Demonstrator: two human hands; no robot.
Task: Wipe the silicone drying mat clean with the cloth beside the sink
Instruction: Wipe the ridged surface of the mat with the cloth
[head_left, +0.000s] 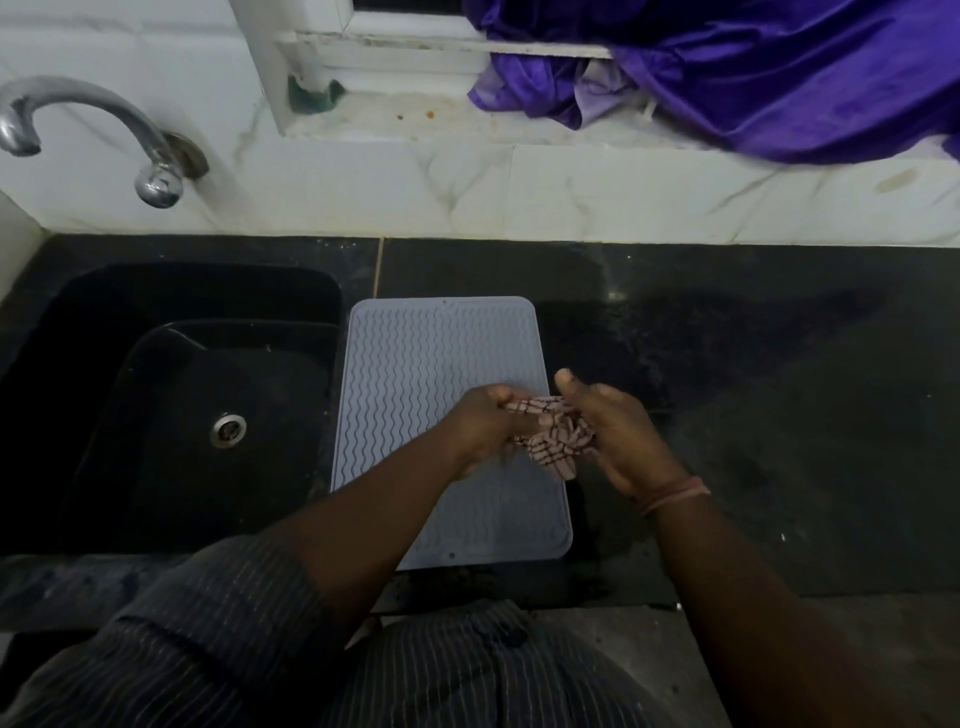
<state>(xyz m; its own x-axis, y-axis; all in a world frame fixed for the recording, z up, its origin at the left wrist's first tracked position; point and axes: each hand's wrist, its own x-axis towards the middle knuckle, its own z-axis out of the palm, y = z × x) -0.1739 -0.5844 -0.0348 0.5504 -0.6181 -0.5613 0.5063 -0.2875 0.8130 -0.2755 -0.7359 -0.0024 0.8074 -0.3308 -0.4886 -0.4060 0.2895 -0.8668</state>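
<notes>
Grey drying mat flat on black table, just right of sink. Left hand and right hand both grasp bunched checked cloth, held between them over mat's right edge.
</notes>
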